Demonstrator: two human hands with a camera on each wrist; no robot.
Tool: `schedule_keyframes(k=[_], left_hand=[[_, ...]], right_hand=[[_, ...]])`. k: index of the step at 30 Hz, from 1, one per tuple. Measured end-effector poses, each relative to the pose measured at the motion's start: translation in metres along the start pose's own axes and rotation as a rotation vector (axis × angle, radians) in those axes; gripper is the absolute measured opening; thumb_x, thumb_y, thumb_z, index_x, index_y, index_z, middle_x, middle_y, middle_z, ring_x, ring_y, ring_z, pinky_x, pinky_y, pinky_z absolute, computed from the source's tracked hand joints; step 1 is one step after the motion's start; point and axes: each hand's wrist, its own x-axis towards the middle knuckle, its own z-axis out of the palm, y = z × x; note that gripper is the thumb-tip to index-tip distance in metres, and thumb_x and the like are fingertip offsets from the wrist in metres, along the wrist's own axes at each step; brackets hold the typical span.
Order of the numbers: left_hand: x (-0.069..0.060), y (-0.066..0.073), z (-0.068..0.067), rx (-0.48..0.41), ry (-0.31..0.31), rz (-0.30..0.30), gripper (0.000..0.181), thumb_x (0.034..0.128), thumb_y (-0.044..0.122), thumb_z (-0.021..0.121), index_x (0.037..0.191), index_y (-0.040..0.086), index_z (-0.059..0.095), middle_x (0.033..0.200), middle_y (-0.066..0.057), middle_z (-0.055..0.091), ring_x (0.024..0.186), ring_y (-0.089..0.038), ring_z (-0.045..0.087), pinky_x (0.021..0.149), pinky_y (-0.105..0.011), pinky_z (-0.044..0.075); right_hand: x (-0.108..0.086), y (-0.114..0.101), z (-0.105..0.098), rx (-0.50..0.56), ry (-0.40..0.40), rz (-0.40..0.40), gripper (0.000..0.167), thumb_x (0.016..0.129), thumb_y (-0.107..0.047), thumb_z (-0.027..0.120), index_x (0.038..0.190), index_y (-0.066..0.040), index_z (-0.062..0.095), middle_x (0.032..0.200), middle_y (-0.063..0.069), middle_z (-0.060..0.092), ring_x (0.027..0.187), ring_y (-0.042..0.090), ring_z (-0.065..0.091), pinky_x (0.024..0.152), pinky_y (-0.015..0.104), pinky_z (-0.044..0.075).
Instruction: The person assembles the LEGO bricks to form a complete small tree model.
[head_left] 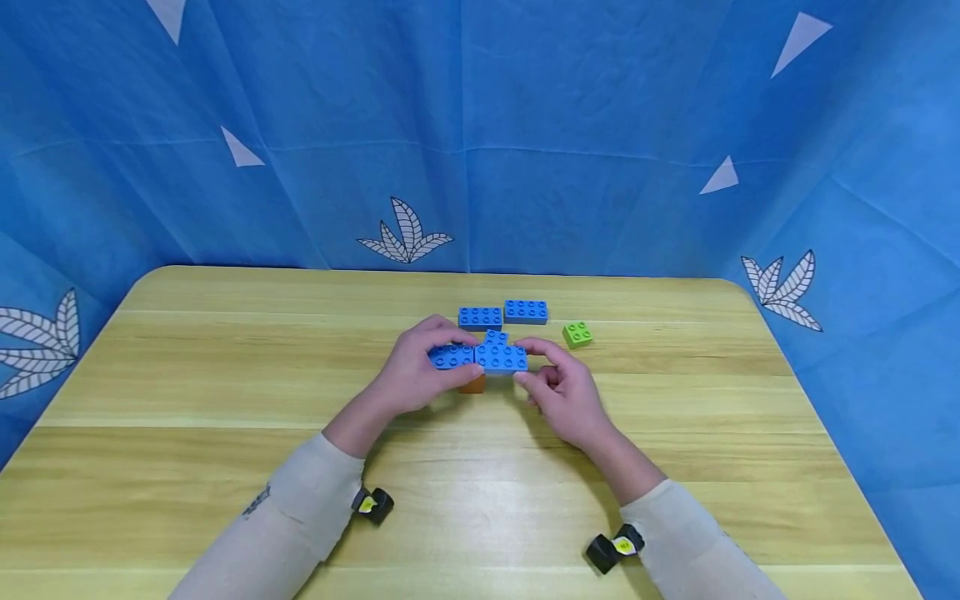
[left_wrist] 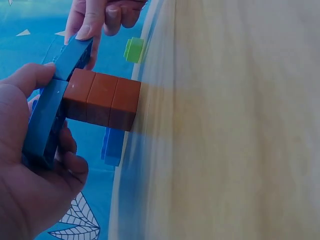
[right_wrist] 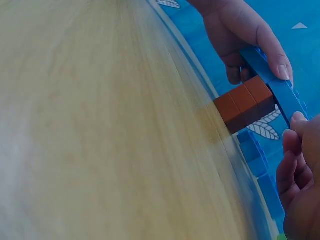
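A stack of reddish-brown bricks (left_wrist: 102, 97) stands on the table; mostly hidden in the head view, only its front (head_left: 472, 384) shows. Across its top lie two blue bricks, end to end. My left hand (head_left: 412, 371) grips the left blue brick (head_left: 447, 358), its thumb reaching to the joint between the two. The right blue brick (head_left: 501, 359) is pinched at its outer end by the thumb and index finger of my right hand (head_left: 566, 398). Behind that brick, studs of another blue piece (head_left: 496, 337) show; how it is attached cannot be told.
Farther back on the wooden table (head_left: 225, 350) lie two more blue bricks, a left one (head_left: 480, 317) and a right one (head_left: 526, 312). A light green brick (head_left: 577, 335) sits to their right. A blue curtain (head_left: 585, 167) hangs behind the table's far edge.
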Motion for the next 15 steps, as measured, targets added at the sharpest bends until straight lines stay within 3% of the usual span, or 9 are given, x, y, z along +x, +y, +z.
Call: schedule_keyframes(k=[3, 5, 6, 10, 15], left_hand=[[0.0001, 0.0001, -0.0006, 0.016, -0.011, 0.014, 0.028, 0.0859, 0.029, 0.081, 0.111, 0.019, 0.075, 0.110, 0.005, 0.062, 0.102, -0.017, 0.055, 0.083, -0.039, 0.046], [-0.0001, -0.0004, -0.0007, 0.021, -0.017, 0.012, 0.028, 0.0866, 0.030, 0.081, 0.112, 0.020, 0.074, 0.110, 0.006, 0.063, 0.102, -0.016, 0.056, 0.083, -0.038, 0.047], [-0.0001, -0.0008, -0.0006, 0.028, -0.019, 0.012, 0.028, 0.0869, 0.031, 0.080, 0.112, 0.020, 0.074, 0.111, 0.006, 0.064, 0.102, -0.016, 0.056, 0.083, -0.038, 0.047], [0.0006, -0.0018, 0.0000, 0.041, -0.018, 0.014, 0.027, 0.0870, 0.030, 0.080, 0.111, 0.019, 0.073, 0.109, 0.006, 0.064, 0.099, -0.016, 0.056, 0.082, -0.038, 0.047], [0.0031, -0.0028, 0.0007, 0.054, -0.022, 0.021, 0.027, 0.0863, 0.030, 0.081, 0.110, 0.018, 0.074, 0.105, 0.006, 0.063, 0.096, -0.017, 0.055, 0.081, -0.037, 0.046]], right_hand=[[0.0002, -0.0013, 0.0003, -0.011, 0.000, -0.012, 0.037, 0.097, -0.008, 0.067, 0.133, -0.007, 0.060, 0.094, 0.010, 0.063, 0.052, 0.021, 0.050, 0.046, 0.028, 0.042], [0.0003, -0.0019, 0.0006, -0.016, 0.000, -0.016, 0.038, 0.097, -0.008, 0.067, 0.134, -0.007, 0.059, 0.091, 0.011, 0.061, 0.051, 0.021, 0.049, 0.045, 0.027, 0.041], [0.0004, -0.0020, 0.0008, -0.017, 0.000, -0.017, 0.038, 0.097, -0.008, 0.067, 0.134, -0.007, 0.059, 0.098, 0.010, 0.062, 0.051, 0.021, 0.049, 0.045, 0.027, 0.041], [0.0005, -0.0008, 0.0016, -0.012, 0.003, -0.009, 0.038, 0.097, -0.008, 0.067, 0.134, -0.006, 0.059, 0.092, 0.013, 0.061, 0.050, 0.021, 0.047, 0.044, 0.027, 0.039], [0.0008, 0.0011, 0.0030, 0.039, 0.013, 0.025, 0.039, 0.097, -0.005, 0.066, 0.135, -0.006, 0.058, 0.112, 0.012, 0.062, 0.051, 0.020, 0.047, 0.044, 0.025, 0.039]])
